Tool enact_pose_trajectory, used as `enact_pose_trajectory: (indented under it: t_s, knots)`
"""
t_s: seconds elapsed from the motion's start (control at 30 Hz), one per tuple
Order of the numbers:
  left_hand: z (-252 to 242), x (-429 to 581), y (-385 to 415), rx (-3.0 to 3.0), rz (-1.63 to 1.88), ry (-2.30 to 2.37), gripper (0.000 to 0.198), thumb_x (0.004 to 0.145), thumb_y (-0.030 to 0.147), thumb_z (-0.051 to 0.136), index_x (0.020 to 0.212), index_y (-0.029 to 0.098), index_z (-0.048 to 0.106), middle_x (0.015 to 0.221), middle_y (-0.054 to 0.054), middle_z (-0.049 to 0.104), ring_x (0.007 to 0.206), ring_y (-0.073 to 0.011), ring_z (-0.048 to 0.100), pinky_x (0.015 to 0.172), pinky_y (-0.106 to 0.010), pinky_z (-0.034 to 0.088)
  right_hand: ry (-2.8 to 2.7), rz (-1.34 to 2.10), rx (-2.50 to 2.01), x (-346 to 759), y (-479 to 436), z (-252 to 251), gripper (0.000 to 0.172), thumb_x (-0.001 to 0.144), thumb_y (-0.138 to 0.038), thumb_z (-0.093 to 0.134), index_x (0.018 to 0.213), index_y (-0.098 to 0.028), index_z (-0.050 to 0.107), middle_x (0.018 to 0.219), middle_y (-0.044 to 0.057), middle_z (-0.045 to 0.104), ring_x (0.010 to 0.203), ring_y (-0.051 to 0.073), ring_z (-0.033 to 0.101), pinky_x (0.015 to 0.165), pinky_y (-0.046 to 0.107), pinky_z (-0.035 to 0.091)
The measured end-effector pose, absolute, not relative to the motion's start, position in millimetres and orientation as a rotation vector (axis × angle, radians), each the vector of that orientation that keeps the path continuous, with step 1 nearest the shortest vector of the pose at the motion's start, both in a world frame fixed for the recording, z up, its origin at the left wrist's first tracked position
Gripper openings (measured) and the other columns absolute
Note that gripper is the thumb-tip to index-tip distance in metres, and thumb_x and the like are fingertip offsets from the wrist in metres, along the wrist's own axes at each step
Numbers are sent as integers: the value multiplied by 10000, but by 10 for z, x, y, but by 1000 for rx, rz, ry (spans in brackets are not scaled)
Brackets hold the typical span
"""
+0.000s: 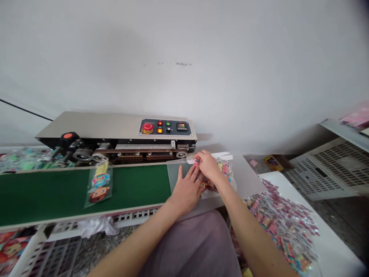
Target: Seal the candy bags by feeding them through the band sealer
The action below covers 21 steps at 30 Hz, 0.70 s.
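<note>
My left hand lies flat with fingers spread on a clear printed bag, at the right end of the green conveyor belt. My right hand is closed in a pinch on the bag's top edge, close to the intake of the band sealing machine. Another filled bag with a cartoon print rides on the belt further left.
A heap of small wrapped candies lies on a white tray at my right. White slatted crates stand at the far right and under the conveyor. More filled bags pile up at the machine's left end. A white wall rises behind.
</note>
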<state>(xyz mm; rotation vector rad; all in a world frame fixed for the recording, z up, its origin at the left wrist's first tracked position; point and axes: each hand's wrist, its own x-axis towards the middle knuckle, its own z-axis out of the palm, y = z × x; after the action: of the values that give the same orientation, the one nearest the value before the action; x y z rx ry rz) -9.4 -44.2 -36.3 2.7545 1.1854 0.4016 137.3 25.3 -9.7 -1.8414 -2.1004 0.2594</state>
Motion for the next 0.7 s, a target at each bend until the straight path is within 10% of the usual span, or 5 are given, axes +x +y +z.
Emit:
enact_pose_trajectory:
  t_s: [0.43,0.7]
  knots:
    - [-510,-117,-463,2778,460,1217,556,1067,434,192,1526,186,384,1643,-120,273,1525,-290,215,1150,-738,196,-1891,-231,-2038,1841,-368,-90,400,969,-199,387,1278,-166,638,1263,134,644,1191,296,516,1021,446,395]
    - [-477,-257,-465,2771,467,1309,517,1065,398,235,1511,213,417,1620,-107,338,1506,-288,271,1163,-727,174,-2000,-261,-2132,1584,-709,-556,531,1045,-381,282,1528,-196,400,1620,117,326,1458,305,322,1142,515,297]
